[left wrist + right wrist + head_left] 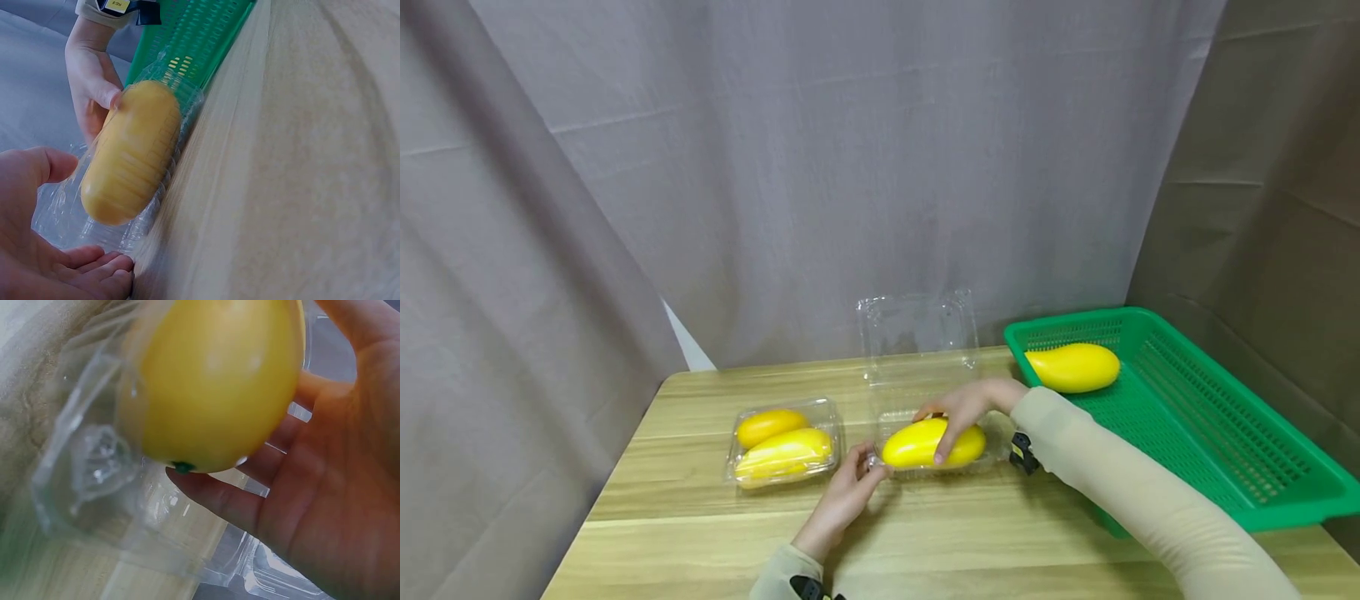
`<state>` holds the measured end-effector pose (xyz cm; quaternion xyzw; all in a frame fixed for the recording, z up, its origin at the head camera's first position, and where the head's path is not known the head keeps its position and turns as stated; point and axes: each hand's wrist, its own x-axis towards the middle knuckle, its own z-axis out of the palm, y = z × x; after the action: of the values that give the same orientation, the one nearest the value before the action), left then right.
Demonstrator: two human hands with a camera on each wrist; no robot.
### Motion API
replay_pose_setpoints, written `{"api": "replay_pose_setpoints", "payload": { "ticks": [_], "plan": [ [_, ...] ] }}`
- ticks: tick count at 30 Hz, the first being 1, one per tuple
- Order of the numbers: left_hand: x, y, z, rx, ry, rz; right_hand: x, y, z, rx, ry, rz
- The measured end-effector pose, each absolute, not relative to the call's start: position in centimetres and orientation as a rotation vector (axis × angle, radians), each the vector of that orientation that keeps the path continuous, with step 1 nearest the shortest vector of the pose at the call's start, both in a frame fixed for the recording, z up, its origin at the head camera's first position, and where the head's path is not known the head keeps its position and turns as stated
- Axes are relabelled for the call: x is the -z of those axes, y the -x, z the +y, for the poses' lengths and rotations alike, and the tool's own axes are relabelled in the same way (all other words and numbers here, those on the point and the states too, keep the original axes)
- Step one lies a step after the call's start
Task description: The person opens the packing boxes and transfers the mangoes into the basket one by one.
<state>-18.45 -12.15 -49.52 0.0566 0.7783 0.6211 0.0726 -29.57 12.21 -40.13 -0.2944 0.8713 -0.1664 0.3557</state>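
Observation:
My right hand grips a yellow mango from above, over the base of an open clear plastic clamshell box. The box's lid stands raised at the back. In the right wrist view, the mango shows a small green stem end, and its side overlaps the clear plastic wall. My left hand holds the box at its left end. The left wrist view shows the thumb and fingers on either side of that end, with the mango between the plastic walls.
To the left sits a closed clear box with two yellow mangoes inside. A green basket stands on the right, with one mango at its back left. Everything rests on a wooden table, with grey curtains behind.

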Motion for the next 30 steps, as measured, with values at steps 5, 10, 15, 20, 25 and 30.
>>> {"api": "replay_pose_setpoints", "payload": {
  "ticks": [5, 10, 15, 20, 25, 30],
  "plan": [
    [49.2, 18.4, -12.2, -1.872, -0.179, 2.331, 40.1, 29.4, 12.2, 0.432, 0.771, 2.270],
    [49.2, 18.2, -12.3, -1.862, -0.172, 2.326, 40.1, 29.1, 12.1, 0.426, 0.789, 2.289],
    [49.2, 18.1, -12.2, -1.860, -0.164, 2.329, 39.9, 28.8, 12.1, 0.455, 0.771, 2.331],
    [49.2, 18.2, -12.2, -1.851, -0.158, 2.346, 39.2, 29.0, 12.3, 0.486, 0.793, 2.393],
    [49.3, 18.1, -12.2, -1.855, -0.156, 2.336, 37.9, 29.3, 12.5, 0.491, 0.812, 2.437],
    [49.3, 18.1, -12.1, -1.854, -0.154, 2.336, 36.5, 29.6, 12.6, 0.476, 0.849, 2.470]
  ]
}}
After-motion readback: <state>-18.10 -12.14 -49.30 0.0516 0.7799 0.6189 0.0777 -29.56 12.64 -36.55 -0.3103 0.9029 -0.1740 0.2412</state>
